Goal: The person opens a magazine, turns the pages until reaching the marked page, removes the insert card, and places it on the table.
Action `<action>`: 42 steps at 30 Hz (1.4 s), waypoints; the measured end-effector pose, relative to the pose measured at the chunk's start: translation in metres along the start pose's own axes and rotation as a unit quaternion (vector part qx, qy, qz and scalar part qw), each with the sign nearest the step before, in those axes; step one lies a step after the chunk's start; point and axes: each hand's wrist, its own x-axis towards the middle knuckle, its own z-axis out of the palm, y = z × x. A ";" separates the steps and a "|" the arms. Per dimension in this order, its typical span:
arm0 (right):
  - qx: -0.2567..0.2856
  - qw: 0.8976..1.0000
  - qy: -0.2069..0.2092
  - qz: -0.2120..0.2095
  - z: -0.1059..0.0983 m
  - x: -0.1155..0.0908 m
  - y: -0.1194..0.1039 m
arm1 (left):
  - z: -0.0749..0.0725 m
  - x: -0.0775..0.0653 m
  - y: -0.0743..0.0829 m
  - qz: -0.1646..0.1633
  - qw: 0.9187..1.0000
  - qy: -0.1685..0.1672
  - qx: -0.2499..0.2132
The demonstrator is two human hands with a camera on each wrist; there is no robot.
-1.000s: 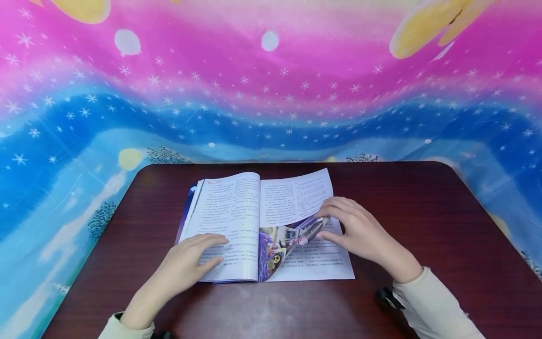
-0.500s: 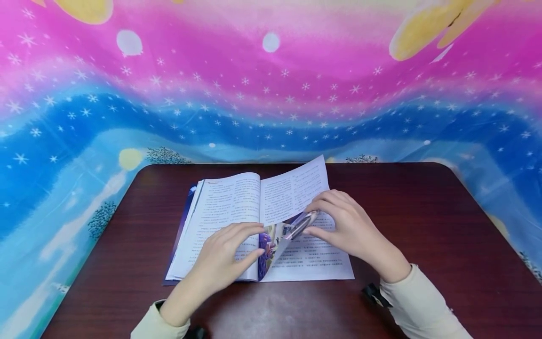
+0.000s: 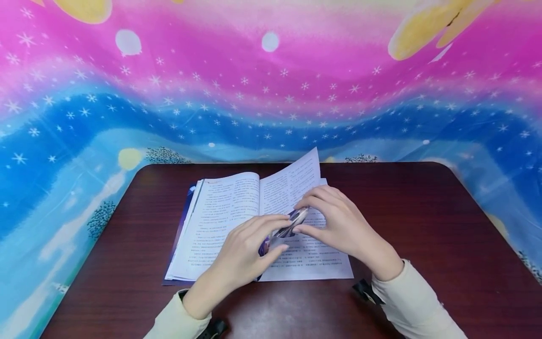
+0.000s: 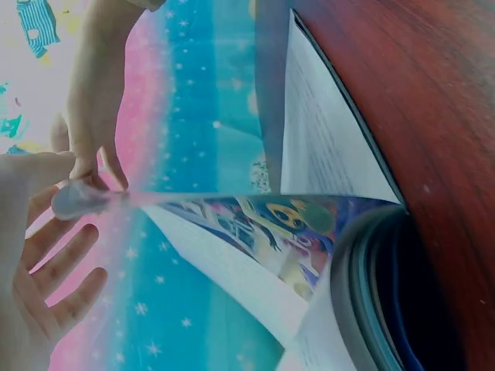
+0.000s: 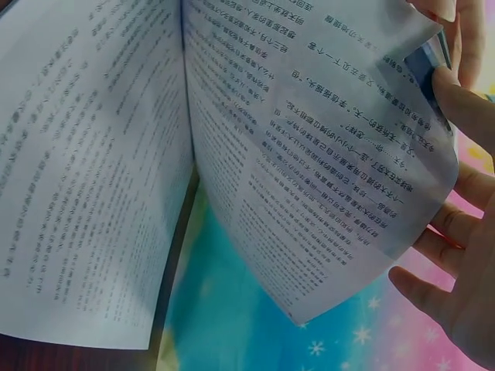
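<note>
Book page [image 3: 290, 183] curls up, right hand [image 3: 338, 223] pinching its edge, left hand [image 3: 245, 247] spread.

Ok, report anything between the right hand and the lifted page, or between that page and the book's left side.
Nothing visible separates the right hand from the lifted page, which it pinches. Toward the book's left side, the left hand stands in the way, over its lower inner part.
</note>
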 end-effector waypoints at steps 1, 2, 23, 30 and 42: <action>0.000 1.000 0.000 -0.001 0.000 0.001 -0.001 | 0.000 0.001 0.001 0.002 1.000 0.001 0.002; -0.001 1.000 0.000 -0.001 0.000 0.002 -0.001 | 0.001 0.003 0.002 0.001 1.000 -0.001 0.003; 0.012 1.000 -0.015 0.007 -0.005 0.006 -0.009 | -0.003 0.005 -0.002 0.038 0.998 0.015 0.045; 0.016 1.000 -0.007 0.017 -0.010 0.001 -0.011 | -0.005 -0.005 -0.012 0.031 0.997 0.017 0.065; -0.014 0.998 -0.026 0.047 -0.015 -0.020 -0.003 | -0.017 -0.036 -0.029 -0.020 0.995 0.050 0.081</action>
